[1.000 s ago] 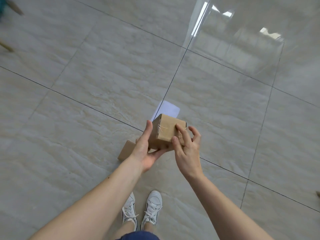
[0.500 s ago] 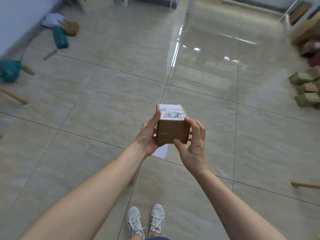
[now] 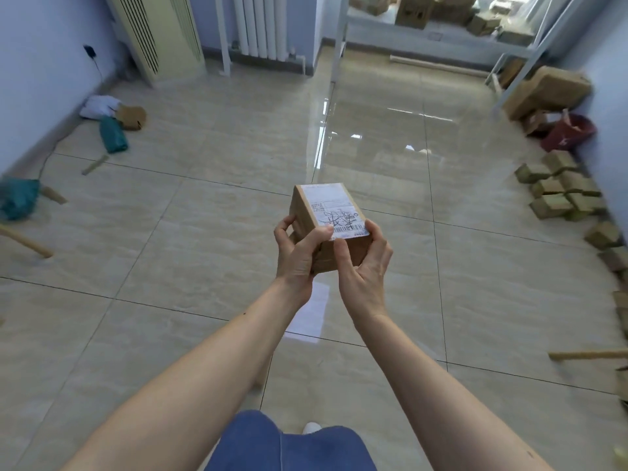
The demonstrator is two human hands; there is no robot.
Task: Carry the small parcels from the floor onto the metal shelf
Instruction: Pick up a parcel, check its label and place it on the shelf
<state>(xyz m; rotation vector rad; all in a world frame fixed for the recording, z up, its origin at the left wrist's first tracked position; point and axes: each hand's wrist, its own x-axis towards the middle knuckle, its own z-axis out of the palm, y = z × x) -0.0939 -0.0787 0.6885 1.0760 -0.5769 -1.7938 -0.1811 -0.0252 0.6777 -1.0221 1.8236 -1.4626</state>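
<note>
Since half a second ago the view has lifted from the tiles to take in the far end of the room, and the parcel (image 3: pixel 328 226) has tipped so its white label faces up. It is held in the air in front of the person, well above the floor. The left hand (image 3: pixel 297 254) wraps its left side with the thumb pressed on the label's near edge; the right hand (image 3: pixel 365 263) cups the right side and lower corner, fingers closed against the cardboard.

The tiled floor (image 3: pixel 210 232) ahead is open down the middle, glossy with reflected light. Along the left wall lie a teal bag (image 3: pixel 113 134), a white bundle (image 3: pixel 98 106) and a flat wooden stick (image 3: pixel 95 164). Along the right edge a row of small cardboard boxes (image 3: pixel 557 192) lines the wall, with a red bag (image 3: pixel 567 132) and a larger box (image 3: pixel 547 91) beyond them. A white sheet of paper (image 3: pixel 311 314) lies on the floor below the hands.

At the far end stands the metal shelf (image 3: pixel 441 28), its white uprights framing a loaded level of boxes. A radiator (image 3: pixel 260 25) sits left of it.
</note>
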